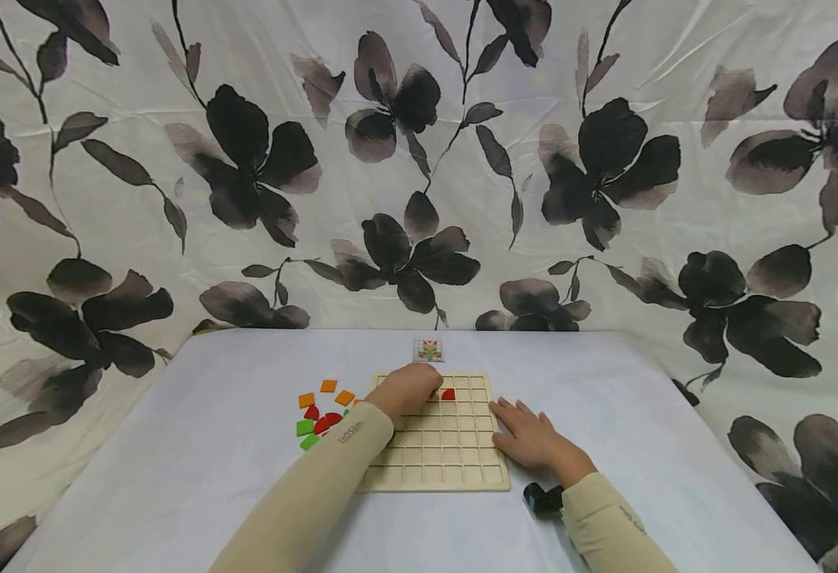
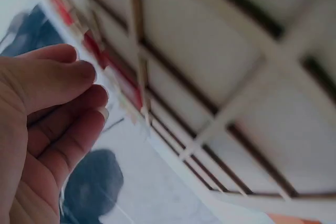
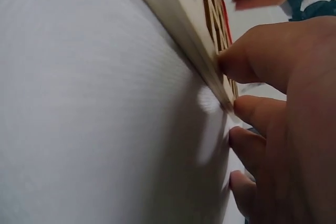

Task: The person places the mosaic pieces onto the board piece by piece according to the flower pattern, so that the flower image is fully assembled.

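Note:
Over the upper rows of a pale wooden grid board [image 1: 454,458] is my left hand [image 1: 407,388], beside a red piece [image 1: 449,395] lying in a cell. The left wrist view has the left hand's [image 2: 58,98] fingers loosely bent, with nothing visible between them, near red pieces [image 2: 123,78] in the board [image 2: 231,124]. My right hand [image 1: 533,440] rests at the board's right edge with fingers spread. Seen from the right wrist, the right hand's [image 3: 294,93] thumb and a finger touch the board's side [image 3: 178,19].
Orange squares [image 1: 329,386], green pieces [image 1: 305,428] and red pieces [image 1: 321,424] lie left of the board, partly behind the left sleeve. A small patterned card [image 1: 429,350] lies beyond the board. A black object [image 1: 543,499] is at the right wrist. Floral cloth [image 1: 390,183] hangs behind the white table [image 1: 232,414].

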Action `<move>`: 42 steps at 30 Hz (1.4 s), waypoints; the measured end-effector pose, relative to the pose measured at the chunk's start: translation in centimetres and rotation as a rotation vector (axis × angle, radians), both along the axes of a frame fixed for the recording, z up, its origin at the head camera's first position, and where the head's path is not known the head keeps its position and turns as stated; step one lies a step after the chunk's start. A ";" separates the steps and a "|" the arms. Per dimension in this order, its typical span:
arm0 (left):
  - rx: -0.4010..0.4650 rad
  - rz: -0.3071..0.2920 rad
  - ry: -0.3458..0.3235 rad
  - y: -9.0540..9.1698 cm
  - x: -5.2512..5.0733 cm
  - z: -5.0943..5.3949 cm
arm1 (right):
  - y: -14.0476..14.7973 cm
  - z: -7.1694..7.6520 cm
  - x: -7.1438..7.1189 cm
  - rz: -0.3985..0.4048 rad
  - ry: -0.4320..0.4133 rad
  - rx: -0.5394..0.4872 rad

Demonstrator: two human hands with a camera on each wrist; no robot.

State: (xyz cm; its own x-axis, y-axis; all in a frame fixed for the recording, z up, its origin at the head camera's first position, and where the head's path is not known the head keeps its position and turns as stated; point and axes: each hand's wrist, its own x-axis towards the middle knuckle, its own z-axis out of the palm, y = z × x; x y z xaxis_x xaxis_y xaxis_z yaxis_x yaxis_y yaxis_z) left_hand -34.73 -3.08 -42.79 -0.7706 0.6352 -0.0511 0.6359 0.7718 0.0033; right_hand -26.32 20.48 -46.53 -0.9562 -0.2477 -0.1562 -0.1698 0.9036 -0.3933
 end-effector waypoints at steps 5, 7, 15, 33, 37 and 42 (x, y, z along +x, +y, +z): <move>0.181 0.113 0.000 -4.2 0.4 1.1 | -0.2 0.4 0.1 0.009 -0.020 0.009; 0.220 0.197 -0.023 -6.4 0.6 1.7 | -0.2 0.6 0.1 0.014 -0.021 0.015; 0.195 0.449 -0.193 -12.4 1.1 1.1 | 0.1 0.5 0.1 0.021 -0.002 0.011; 0.321 0.684 -0.251 -13.0 1.6 -0.7 | 0.0 -0.2 -0.1 0.020 0.026 0.013; 0.361 0.696 -0.255 -13.3 1.7 -0.6 | -0.1 0.1 0.0 0.023 0.016 0.005; 0.439 0.655 -0.274 -12.5 1.8 -0.1 | -0.1 0.3 0.0 0.023 0.001 0.019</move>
